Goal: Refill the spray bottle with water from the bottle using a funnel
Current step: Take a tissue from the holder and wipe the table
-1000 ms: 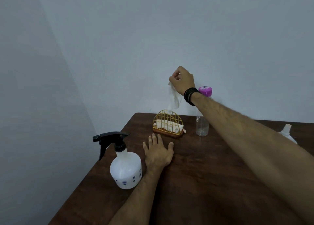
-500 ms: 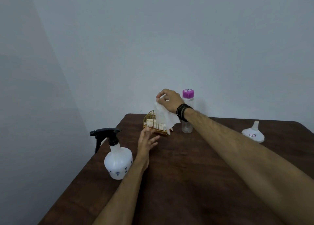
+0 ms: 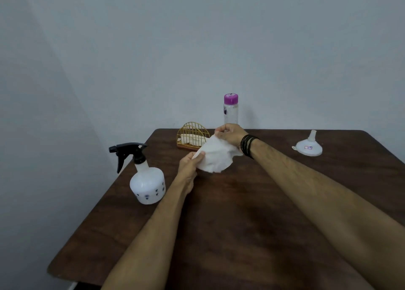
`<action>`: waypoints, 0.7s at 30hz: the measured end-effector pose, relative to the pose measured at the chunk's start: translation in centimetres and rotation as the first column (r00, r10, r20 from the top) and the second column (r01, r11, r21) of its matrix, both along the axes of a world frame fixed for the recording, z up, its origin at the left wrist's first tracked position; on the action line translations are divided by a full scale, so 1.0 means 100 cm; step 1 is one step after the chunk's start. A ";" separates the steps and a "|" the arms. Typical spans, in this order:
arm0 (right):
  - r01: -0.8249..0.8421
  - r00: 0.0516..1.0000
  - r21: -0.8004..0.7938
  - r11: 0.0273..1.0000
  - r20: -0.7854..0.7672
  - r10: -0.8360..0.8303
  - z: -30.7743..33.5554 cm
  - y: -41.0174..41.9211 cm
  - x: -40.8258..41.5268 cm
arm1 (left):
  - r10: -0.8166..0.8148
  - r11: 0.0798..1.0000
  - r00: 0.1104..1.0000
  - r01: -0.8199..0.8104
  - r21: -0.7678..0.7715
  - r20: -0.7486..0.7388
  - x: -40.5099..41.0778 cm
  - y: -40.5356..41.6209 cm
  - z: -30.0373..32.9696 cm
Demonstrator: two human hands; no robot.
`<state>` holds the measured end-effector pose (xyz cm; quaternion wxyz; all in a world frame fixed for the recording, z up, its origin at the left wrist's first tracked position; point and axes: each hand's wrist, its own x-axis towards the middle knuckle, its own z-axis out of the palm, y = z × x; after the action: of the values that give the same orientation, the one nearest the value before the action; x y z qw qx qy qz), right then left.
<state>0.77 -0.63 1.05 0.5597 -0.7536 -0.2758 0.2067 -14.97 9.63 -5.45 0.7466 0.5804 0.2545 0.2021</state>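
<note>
A white spray bottle (image 3: 147, 185) with a black trigger head stands at the table's left edge, its cap on. A clear water bottle (image 3: 230, 110) with a purple lid stands at the back by the wall. A white funnel (image 3: 308, 147) rests upside down at the back right. Both hands hold a white tissue (image 3: 215, 157) above the table's middle: my left hand (image 3: 189, 167) grips its lower left edge, my right hand (image 3: 230, 134) pinches its top.
A gold wire napkin holder (image 3: 192, 136) with white tissues stands at the back, just behind my hands. The dark wooden table (image 3: 241, 224) meets a grey wall behind and drops off at the left edge near the spray bottle.
My right hand pulled the tissue from the holder and brought it down toward me. My left hand lifted off the table and took hold of the tissue's lower edge.
</note>
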 end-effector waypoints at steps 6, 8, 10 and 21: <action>-0.099 0.972 -0.021 0.995 -0.215 0.092 -0.002 -0.042 0.000 | 0.035 0.998 0.997 -0.038 -0.041 -0.072 0.009 -0.024 0.011; -0.161 0.955 -0.037 0.986 -0.258 0.146 0.002 -0.057 0.003 | -0.031 0.992 0.997 0.022 -0.124 -0.070 0.010 -0.031 0.021; -0.171 0.955 -0.088 0.981 -0.259 0.143 0.001 -0.069 0.003 | -0.094 0.992 0.985 0.080 -0.095 -0.145 0.014 -0.034 0.024; 0.137 0.746 -0.467 0.873 0.629 0.220 -0.051 -0.111 -0.063 | 0.080 0.418 0.940 0.271 0.867 -0.332 -0.015 -0.091 -0.022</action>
<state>-5.55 -11.71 -4.05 0.2122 -0.8858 -0.4128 0.0001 -16.47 0.51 -7.66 0.2753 0.9276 0.1904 0.1656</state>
